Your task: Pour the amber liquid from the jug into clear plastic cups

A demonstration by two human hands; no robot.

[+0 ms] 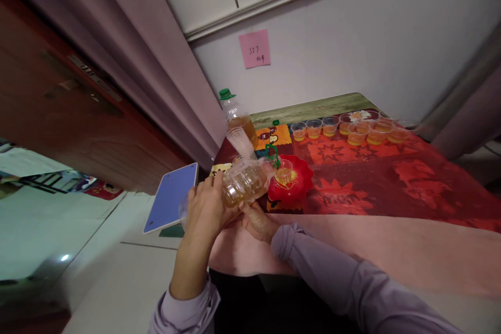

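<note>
Left hand [205,209] clamped on the base end of a clear plastic bottle [245,185], palm over the top, knuckles up, fingers bent round the far side. Forearm comes up from bottom center, lilac cuff [188,305] pushed back below the wrist. Right hand [258,221] also clamped on the bottle, from below, thumb laid along the lower edge; forearm runs in from lower right, sleeve [329,266] bunched at the wrist.

Bottle is center of frame, tilted almost flat, amber liquid inside, neck toward the right at a clear plastic cup [284,171] in a red scalloped dish [299,188] on the desk [344,229].

Hidden/unclear: left fingertips behind the bottle, right fingers under it, base end mostly covered by left palm. Can't tell if the neck touches the cup rim or if liquid is flowing. Green plastic loop [271,155] by the neck, attachment unclear. Nested cups [239,141] partly hidden behind the bottle, as is the lower part of the green-capped bottle [242,124]. Filled cups [358,134] at right overlap and blur; exact count unclear. Sticky note [254,49], upper center, reads 357; writing below too small. Door [78,94] cut off at left.
</note>
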